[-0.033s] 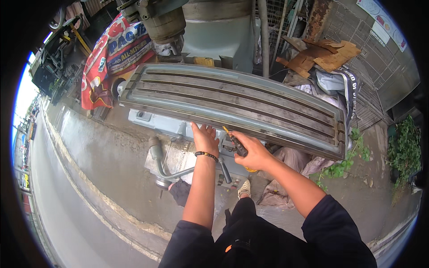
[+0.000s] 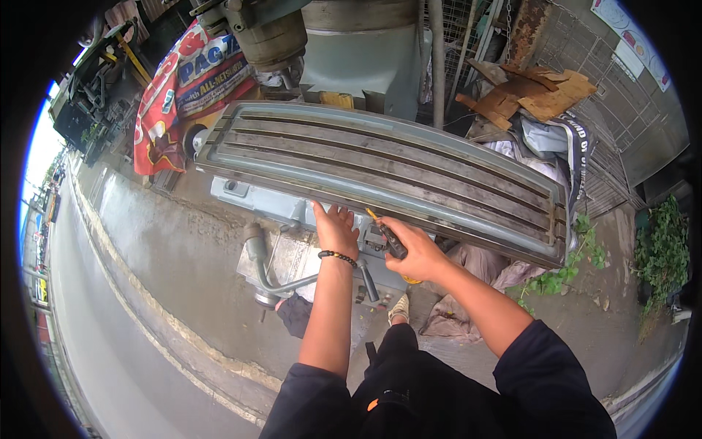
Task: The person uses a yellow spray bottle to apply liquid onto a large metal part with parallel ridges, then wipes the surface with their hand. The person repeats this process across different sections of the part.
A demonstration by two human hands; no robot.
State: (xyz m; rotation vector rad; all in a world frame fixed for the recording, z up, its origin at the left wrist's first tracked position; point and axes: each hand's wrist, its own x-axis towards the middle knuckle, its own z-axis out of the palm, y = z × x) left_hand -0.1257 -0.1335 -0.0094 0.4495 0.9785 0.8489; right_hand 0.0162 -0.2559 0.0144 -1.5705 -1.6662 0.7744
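A long grey machine table (image 2: pixel 307 150) with dark lengthwise slots stretches across in front of me. My left hand (image 2: pixel 336 230), wearing a dark beaded bracelet, is raised at the table's front edge. Its fingers are stretched out and nothing shows in them; whether the fingertips touch the edge I cannot tell. Just to the right, my right hand (image 2: pixel 415 252) is wrapped round a black-handled tool with a yellow tip (image 2: pixel 395 245). That tip points up and left towards the table's front edge. Another yellow bit shows under the hand; the tool's exact kind is unclear.
Below the table, a crank handle (image 2: pixel 368 282) and a bent grey pipe (image 2: pixel 259 263) jut out. The machine column (image 2: pixel 358 66) rises behind. A red and blue printed tarp (image 2: pixel 164 121) hangs at left; torn brown cardboard (image 2: pixel 556 95) and green plants (image 2: pixel 658 249) are at right.
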